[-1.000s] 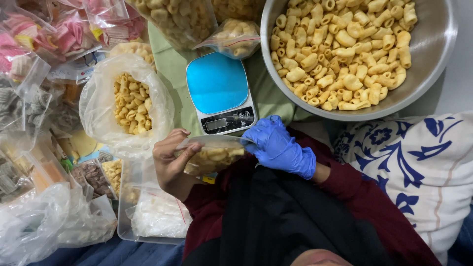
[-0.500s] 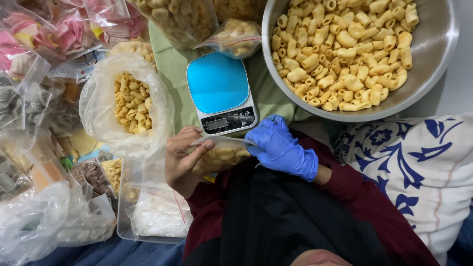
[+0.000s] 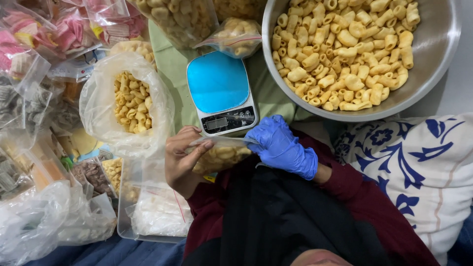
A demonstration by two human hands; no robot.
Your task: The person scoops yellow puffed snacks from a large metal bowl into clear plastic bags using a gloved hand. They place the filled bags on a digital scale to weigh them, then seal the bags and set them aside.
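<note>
The steel bowl (image 3: 433,74) is running off the top edge (its far rim unseen), and the scale's display (image 3: 217,123) is showing too small to read.

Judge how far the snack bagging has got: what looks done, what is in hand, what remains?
Done: a filled pouch lies beyond the blue kitchen scale. In hand: the left hand and gloved right hand grip a small filled bag by its top. Left: the steel bowl holds many loose snacks.
</note>
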